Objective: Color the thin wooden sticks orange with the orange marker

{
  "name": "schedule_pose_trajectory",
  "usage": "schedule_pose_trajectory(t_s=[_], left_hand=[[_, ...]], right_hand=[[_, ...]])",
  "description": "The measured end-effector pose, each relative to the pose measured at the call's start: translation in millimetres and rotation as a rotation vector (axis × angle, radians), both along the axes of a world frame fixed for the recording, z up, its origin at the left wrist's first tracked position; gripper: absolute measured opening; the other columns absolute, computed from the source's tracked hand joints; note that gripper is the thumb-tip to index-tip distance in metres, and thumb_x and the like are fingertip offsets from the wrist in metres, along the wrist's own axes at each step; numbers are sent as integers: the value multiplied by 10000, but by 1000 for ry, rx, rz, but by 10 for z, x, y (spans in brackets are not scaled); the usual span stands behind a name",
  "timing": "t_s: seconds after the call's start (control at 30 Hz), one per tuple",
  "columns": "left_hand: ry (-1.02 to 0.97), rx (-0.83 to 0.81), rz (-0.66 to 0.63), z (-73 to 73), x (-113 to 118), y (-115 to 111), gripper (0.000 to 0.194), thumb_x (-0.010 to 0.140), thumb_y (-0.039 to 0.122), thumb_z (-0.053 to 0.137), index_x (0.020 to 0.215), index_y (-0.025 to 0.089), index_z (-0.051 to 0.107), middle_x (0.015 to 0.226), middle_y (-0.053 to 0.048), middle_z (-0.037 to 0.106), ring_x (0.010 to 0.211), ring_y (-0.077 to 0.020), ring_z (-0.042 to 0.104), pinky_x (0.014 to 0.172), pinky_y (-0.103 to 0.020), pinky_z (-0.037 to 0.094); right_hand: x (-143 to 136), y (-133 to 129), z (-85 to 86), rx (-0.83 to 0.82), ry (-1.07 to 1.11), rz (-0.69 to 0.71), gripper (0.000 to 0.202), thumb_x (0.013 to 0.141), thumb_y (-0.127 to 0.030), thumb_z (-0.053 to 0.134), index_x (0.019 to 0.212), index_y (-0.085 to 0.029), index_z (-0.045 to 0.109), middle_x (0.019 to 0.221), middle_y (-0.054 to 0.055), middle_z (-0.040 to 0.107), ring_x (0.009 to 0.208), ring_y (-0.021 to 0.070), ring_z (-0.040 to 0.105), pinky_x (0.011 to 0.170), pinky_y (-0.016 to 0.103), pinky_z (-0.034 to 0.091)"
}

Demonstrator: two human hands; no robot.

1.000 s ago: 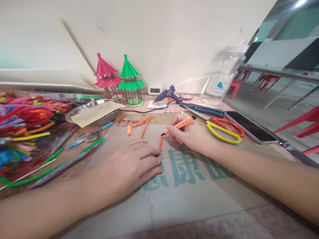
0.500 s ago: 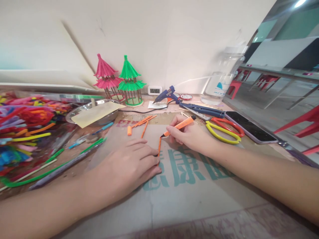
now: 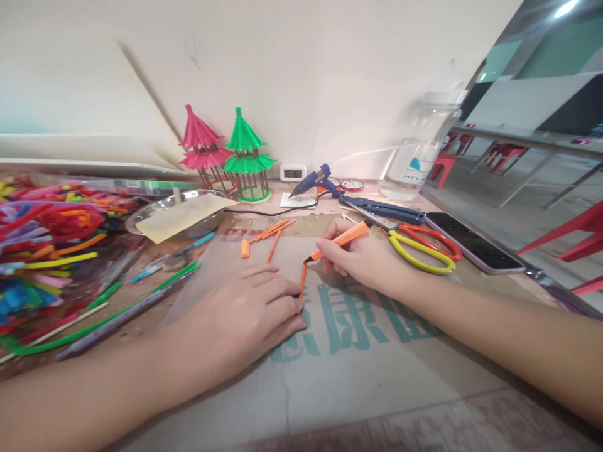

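While two bare forearms reach in from the near left and near right, a grey sheet [image 3: 358, 389] printed with large teal characters covers the near middle of the table. The left hand [image 3: 257, 307] lies palm down on it, fingers together and slightly bent, their tips over the near end of a thin orange stick [image 3: 303, 280]. Its thumb is hidden, so I cannot tell whether it pinches the stick or only presses it flat. The stick points away from the person, at the middle of the sheet.

To its right, the right hand [image 3: 351, 251] grips an orange marker [image 3: 343, 236] like a pen, the dark tip at the stick's far end; contact is too fine to confirm.

Just beyond the left hand are an orange cap [image 3: 245, 249], standing upright, and a small pile of orange sticks [image 3: 271, 231]. Right of the right hand lie scissors [image 3: 420, 266] with yellow and red handles, then a phone [image 3: 471, 242]. On the left is a heap of colourful fuzzy stems [image 3: 51, 216]; right of it, a metal dish [image 3: 133, 221] bears a pale yellow sheet [image 3: 183, 216].

Farther off stand a pink tower [image 3: 200, 132] and a green tower [image 3: 247, 141], both two-roofed, a blue glue gun [image 3: 311, 181], a small white clock [image 3: 293, 172] and, far right, a clear bottle [image 3: 414, 150].
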State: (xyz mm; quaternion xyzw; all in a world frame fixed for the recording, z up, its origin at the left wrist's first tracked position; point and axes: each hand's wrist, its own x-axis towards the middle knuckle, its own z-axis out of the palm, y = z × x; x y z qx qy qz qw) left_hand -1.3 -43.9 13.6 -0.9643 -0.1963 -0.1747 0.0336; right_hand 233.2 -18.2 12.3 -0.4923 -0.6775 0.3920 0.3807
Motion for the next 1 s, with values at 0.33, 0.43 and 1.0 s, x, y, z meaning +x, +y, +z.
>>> schedule_pose_trajectory(t_s=[0.33,0.43,1.0], left_hand=[[41,-177,105,12,-9,15,236,1044,254,431,1127,244,652,1067,-45,649,961,-210,617,841,-361,489],[65,-263,218,18,-31,90,232,1036,270,419,1102,243,640,1055,-49,622,938,-220,600,811,-371,476],[124,6,400,18,-81,256,345,1019,357,437,1142,169,699,1061,-117,633,1039,-312,557,935,-515,401]], right_hand=[[163,128,217,242,-23,64,265,991,-424,481,950,-192,603,780,24,687,555,120,540,550,261,451],[371,168,477,325,-93,7,220,965,-386,544,1014,-190,630,827,39,689,643,149,593,607,278,483],[542,402,-18,278,-896,-125,315,845,-141,572,1151,-208,538,1042,111,702,867,279,664,671,303,380]])
